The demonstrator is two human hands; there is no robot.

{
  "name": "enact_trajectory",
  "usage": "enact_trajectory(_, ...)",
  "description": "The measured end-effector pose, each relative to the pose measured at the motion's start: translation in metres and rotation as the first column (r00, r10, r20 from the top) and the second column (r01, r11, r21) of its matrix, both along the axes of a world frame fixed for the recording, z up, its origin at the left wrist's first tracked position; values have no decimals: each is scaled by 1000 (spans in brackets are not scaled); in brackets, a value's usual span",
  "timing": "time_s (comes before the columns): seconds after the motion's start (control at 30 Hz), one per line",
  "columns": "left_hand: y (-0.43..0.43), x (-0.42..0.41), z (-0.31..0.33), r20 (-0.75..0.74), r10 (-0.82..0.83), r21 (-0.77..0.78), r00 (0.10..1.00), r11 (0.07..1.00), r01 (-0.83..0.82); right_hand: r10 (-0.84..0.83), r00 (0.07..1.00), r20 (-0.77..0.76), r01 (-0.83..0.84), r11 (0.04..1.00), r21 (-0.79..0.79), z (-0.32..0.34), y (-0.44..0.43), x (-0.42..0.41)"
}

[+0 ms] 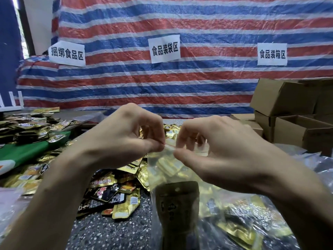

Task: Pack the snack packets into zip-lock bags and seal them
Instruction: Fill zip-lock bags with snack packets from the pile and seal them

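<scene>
Sealing step: filled zip-lock bag (173, 177) strip is being pinched by left hand (126, 136) and right hand (216, 150); pressing toward 3 o'clock is judged next.

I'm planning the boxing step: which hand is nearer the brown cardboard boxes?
Right. The right hand pinches the top of the clear zip-lock bag, left of the brown cardboard boxes; the left hand pinches it farther left.

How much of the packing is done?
Done: packets are inside the bag. In hand: the left hand and right hand pinch its top strip, which looks like sealing. Left: a big pile of loose packets waits unbagged.
</scene>
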State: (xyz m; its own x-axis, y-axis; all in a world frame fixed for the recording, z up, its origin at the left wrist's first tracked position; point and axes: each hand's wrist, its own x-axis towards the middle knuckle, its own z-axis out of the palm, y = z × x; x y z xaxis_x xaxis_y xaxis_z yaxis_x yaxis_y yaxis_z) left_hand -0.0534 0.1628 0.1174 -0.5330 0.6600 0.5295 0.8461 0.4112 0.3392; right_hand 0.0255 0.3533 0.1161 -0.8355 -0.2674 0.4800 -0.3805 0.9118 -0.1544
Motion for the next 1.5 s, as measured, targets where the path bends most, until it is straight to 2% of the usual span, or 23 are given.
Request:
enact_trajectory(0.13, -1, -2, -1, -16, -19, 40, 1000, 999, 20, 45, 999, -26, -46, 998, -50, 0, 3, -5)
enact_trajectory(0.3, -18, -7, 2, 123, -94, 37, 988, 995, 90, 56, 998, -13, -57, 990, -132, 1, 9, -9)
enact_trajectory(0.5, -22, -10, 1, 99, -121, 102, 988, 989, 111, 73, 997, 19, -69, 985, -156, 0, 8, -10)
enact_trajectory(0.67, -22, -9, 2, 227, -154, 11, 962, 988, 155, 90, 996, 8, -87, 982, -168, 0, 8, -12)
enact_trajectory(0.9, -9, -4, 1, 89, -152, 32, 984, 988, 150, 128, 990, 50, -118, 978, -171, 2, 8, -8)
enact_trajectory(1.03, -2, -1, 0, 41, -187, 35, 981, 982, 186, 175, 985, 5, -171, 966, -194, -1, 3, -8)
enact_trajectory(1.23, -7, -2, 0, 80, -210, 14, 975, 978, 209, 164, 986, -13, -163, 964, -212, -3, 1, -11)
enact_trajectory(1.37, -4, -1, -1, 126, -166, -73, 978, 982, 176, 176, 984, -19, -176, 962, -207, -2, 0, -9)
enact_trajectory(1.5, -6, 0, 0, 81, -200, -10, 976, 979, 202, 261, 964, 60, -230, 922, -311, 2, 4, -11)
